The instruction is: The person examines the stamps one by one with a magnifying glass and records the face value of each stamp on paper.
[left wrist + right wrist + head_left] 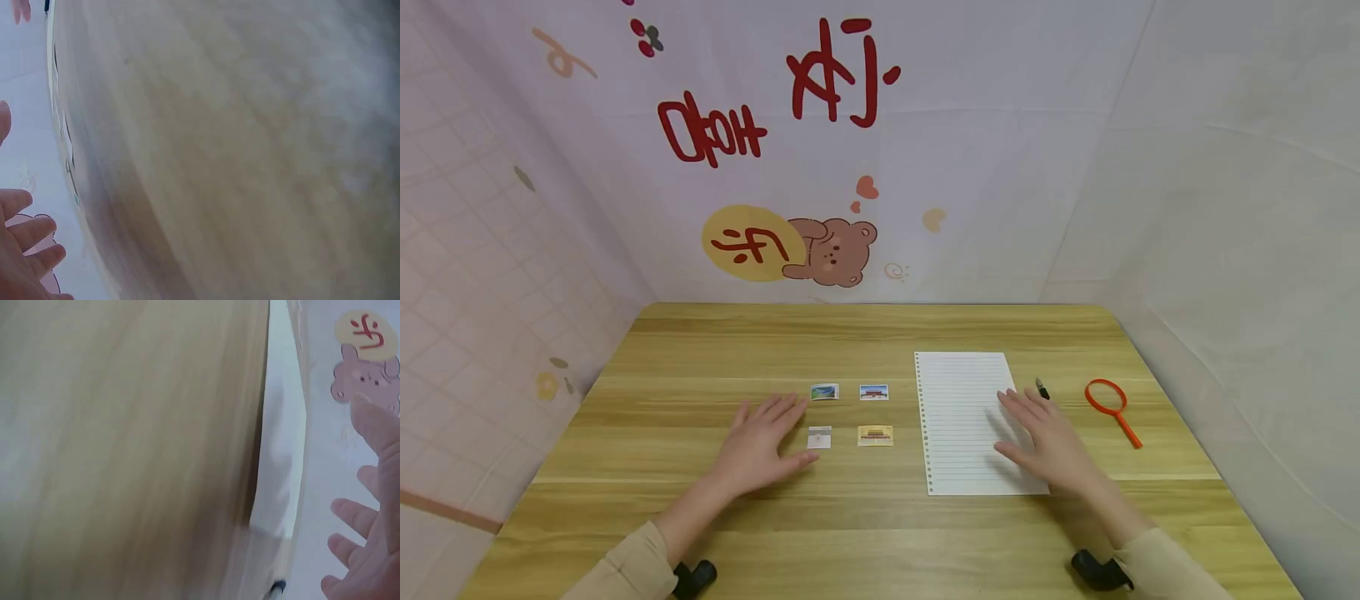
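My left hand (760,450), fingers spread, is just left of several small stamps and holds nothing. Nearest to it are a grey-and-white stamp (819,437) and a green-blue landscape stamp (824,392). To their right lie a stamp with a red building (874,392) and a yellow stamp (876,436). My right hand (1045,442), also spread and holding nothing, is over the right edge of a lined loose-leaf sheet (966,425). Beyond its fingers, partly hidden, lies a pen with a metal nib (1042,388). In the right wrist view the sheet (281,437) shows edge-on.
A red-orange magnifying glass (1115,408) lies at the right of the wooden table (760,342). White cloth (1000,167) with a printed bear (838,252) hangs behind the table, and cloth hangs at both sides. Black straps with mounts (1101,571) sit at the wrists.
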